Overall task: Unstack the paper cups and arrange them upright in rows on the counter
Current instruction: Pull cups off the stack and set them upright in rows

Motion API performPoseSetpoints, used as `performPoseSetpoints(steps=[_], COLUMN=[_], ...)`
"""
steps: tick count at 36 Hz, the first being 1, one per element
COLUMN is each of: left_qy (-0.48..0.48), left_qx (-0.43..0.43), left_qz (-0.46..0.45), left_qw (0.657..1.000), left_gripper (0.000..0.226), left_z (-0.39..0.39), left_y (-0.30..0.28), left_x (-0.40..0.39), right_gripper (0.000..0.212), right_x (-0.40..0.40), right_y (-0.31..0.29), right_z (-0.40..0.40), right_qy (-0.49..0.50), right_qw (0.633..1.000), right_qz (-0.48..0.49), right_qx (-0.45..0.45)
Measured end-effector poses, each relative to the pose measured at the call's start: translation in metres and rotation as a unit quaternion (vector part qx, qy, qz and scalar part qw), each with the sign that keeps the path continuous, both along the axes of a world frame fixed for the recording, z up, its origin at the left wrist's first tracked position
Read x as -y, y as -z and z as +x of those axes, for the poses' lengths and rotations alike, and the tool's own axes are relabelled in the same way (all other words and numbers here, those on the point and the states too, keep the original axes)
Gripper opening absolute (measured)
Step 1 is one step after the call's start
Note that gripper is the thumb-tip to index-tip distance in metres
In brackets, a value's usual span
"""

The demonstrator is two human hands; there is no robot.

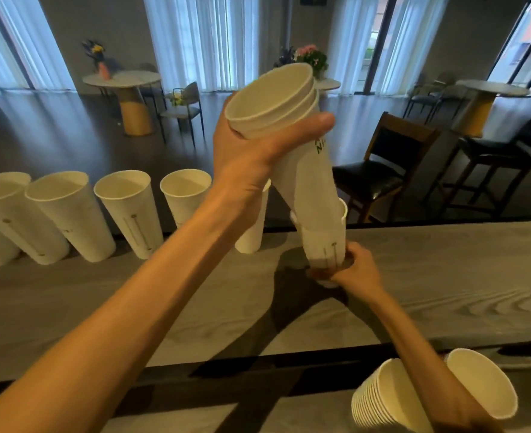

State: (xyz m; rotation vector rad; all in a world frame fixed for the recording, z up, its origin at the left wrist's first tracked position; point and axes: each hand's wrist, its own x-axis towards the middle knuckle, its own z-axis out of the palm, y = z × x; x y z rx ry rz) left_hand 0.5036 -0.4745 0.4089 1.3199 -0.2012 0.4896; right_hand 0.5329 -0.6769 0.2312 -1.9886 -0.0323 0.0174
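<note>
My left hand (251,151) grips a short stack of white paper cups (301,170) near its rims, raised and tilted above the counter (445,276). The stack's lower end sits inside a single cup (323,245) whose base my right hand (354,270) pinches, just above the counter. Several separate white cups (126,210) stand upright in a row along the counter's far edge to the left; one of them (253,226) is partly hidden behind my left forearm.
Two more cup stacks (382,398) (482,382) sit at the lower right, on the near ledge under my right forearm. Beyond the counter are dark chairs (389,170), round tables (126,79) and curtained windows.
</note>
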Motion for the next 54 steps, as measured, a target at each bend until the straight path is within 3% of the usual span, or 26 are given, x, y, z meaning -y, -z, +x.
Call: performPoseSetpoints(steps=[3,6,9,17,22,25,28,30,32,34,37,40,42,46,50,54], left_qy=[-0.023,-0.041,-0.039,-0.025,0.000,0.025,0.052,0.083,0.119,0.150,0.200,0.230,0.234,0.239,0.210,0.164], left_qx=[0.003,-0.011,-0.020,-0.017,-0.024,-0.031,-0.047,-0.060,-0.078,-0.102,-0.141,-0.179,-0.192,-0.202,-0.158,-0.098], left_qz=[-0.022,-0.034,-0.046,-0.042,-0.034,-0.029,-0.028,-0.019,-0.014,-0.033,-0.063,-0.063,-0.054,-0.055,-0.003,0.053], left_qw=[0.999,0.998,0.998,0.999,0.999,0.999,0.997,0.995,0.990,0.983,0.968,0.954,0.952,0.948,0.965,0.980], left_gripper=[0.084,0.077,0.085,0.081,0.079,0.081,0.085,0.083,0.067,0.052,0.059,0.047,0.050,0.044,0.071,0.066], left_z=[0.004,0.006,0.006,0.007,0.006,0.004,0.003,0.003,0.004,0.006,0.007,0.009,0.011,0.015,0.019,0.023], left_y=[-0.007,-0.005,-0.001,0.004,0.009,0.013,0.018,0.019,0.022,0.024,0.029,0.033,0.032,0.029,0.034,0.037], left_x=[-0.011,-0.018,-0.025,-0.040,-0.036,-0.025,-0.010,0.001,0.017,0.031,0.060,0.085,0.095,0.104,0.105,0.097], right_gripper=[0.053,0.064,0.074,0.072,0.045,0.039,0.023,0.010,0.030,0.033,0.046,0.069,0.070,0.104,0.089,0.063], right_x=[-0.014,-0.027,-0.038,-0.053,-0.050,-0.042,-0.026,-0.011,0.006,0.016,0.032,0.054,0.066,0.081,0.089,0.088], right_y=[0.004,0.003,0.003,0.008,0.008,0.009,0.001,-0.007,-0.023,-0.043,-0.071,-0.091,-0.093,-0.087,-0.090,-0.095], right_z=[0.018,0.036,0.055,0.084,0.092,0.092,0.080,0.068,0.053,0.041,0.020,-0.006,-0.019,-0.017,-0.011,-0.007], right_qy=[0.029,0.056,0.050,0.020,-0.002,-0.039,-0.007,0.026,0.048,0.060,0.064,-0.078,-0.142,-0.171,-0.165,-0.146], right_qw=[0.998,0.998,0.998,0.999,0.999,0.995,0.996,0.997,0.997,0.996,0.994,0.949,0.932,0.966,0.979,0.987], right_qz=[0.045,0.034,0.034,0.025,-0.037,-0.087,-0.087,-0.059,-0.025,0.011,0.088,0.301,0.328,0.195,0.117,0.046], right_qx=[-0.014,-0.002,0.004,0.029,0.039,0.020,0.019,0.038,0.064,0.067,0.018,-0.052,-0.058,-0.013,0.027,0.057])
